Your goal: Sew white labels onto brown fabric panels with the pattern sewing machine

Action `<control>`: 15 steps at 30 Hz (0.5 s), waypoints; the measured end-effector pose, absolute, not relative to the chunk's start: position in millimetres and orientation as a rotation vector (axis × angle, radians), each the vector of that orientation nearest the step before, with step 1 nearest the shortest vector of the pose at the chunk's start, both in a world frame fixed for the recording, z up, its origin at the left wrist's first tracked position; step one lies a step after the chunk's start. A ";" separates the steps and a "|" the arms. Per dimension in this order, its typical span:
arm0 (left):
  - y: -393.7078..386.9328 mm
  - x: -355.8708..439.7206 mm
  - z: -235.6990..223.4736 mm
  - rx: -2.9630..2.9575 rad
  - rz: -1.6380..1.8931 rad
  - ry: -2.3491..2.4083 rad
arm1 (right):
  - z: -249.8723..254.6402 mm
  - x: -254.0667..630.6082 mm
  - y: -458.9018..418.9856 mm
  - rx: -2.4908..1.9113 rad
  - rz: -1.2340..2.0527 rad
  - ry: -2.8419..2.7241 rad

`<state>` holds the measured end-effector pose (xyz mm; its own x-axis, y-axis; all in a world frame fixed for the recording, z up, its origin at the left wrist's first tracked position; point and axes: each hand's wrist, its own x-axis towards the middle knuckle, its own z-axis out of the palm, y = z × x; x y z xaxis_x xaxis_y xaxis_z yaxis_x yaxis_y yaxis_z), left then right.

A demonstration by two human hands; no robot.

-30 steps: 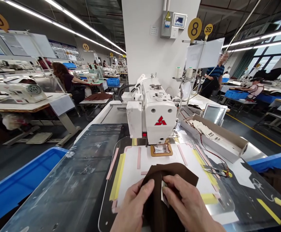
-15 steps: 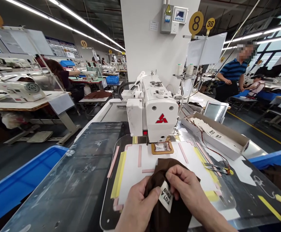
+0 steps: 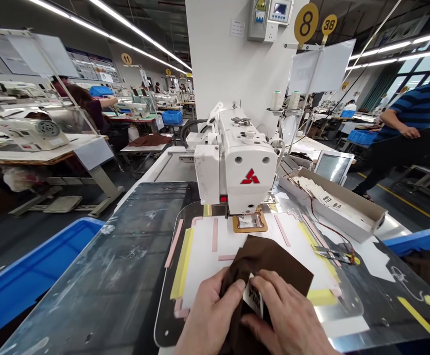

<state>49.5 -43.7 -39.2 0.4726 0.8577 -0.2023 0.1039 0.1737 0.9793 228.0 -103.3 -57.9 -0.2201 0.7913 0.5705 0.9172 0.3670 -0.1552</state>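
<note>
My left hand and my right hand both grip a piece of dark brown fabric at the near edge of the sewing table. Between the thumbs sits a small white printed label, pressed against the fabric by my right hand's fingers. The fabric lies over a white template plate edged with yellow and pink tape. Just beyond stands a white sewing machine with a red logo, its orange clamp frame under the needle.
A cardboard box of white labels lies to the right, with scissors near it and a small screen behind. Blue bins flank the table on both sides. A person in a striped shirt stands at far right; other workers sit at left.
The fabric has spread out flatter toward the machine. My right hand's fingers have come down over the label, which now shows less. The person in the striped shirt moved further right.
</note>
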 end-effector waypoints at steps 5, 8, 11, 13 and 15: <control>-45.6 47.8 -39.9 1.321 0.658 0.907 | -61.5 232.3 -100.5 -1.435 -0.242 -2.064; -48.3 48.2 -38.9 1.353 0.707 0.945 | -57.4 242.9 -92.4 -1.443 -0.094 -1.903; -50.7 51.0 -37.2 1.284 0.723 0.986 | -51.9 250.5 -84.8 -1.537 0.061 -1.741; -51.5 53.7 -34.8 1.236 0.743 0.996 | -51.7 250.7 -83.5 -1.547 0.140 -1.726; -51.9 56.0 -31.8 1.223 0.793 1.053 | -55.7 249.2 -84.7 -1.526 0.246 -1.714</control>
